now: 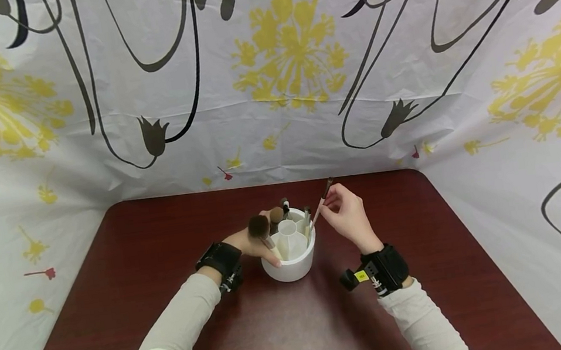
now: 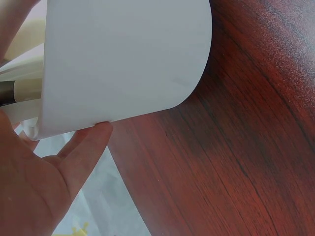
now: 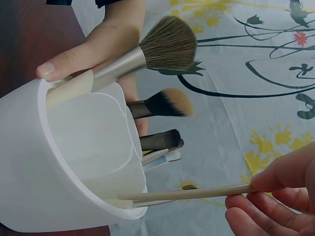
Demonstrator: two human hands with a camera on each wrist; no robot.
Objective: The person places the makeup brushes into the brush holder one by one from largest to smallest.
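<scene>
A round white makeup brush holder [image 1: 289, 272] with several compartments stands on the table. My left hand [image 1: 250, 244] grips its left side, thumb at the front rim; in the left wrist view the fingers [image 2: 83, 157] press against its white wall. My right hand [image 1: 348, 214] pinches a slender makeup brush [image 3: 211, 192] near its dark upper end. That brush leans out to the right, its pale handle end inside a right-hand compartment. A large fluffy brush [image 3: 170, 46] and a two-tone brush [image 3: 167, 102] stick up from the holder, with several smaller ones beside them.
The dark red-brown wooden table [image 1: 172, 325] runs out on all sides of the holder. Behind it hangs a white cloth [image 1: 276, 140] with yellow and grey flower prints. Black camera straps [image 1: 386, 270] sit on both wrists.
</scene>
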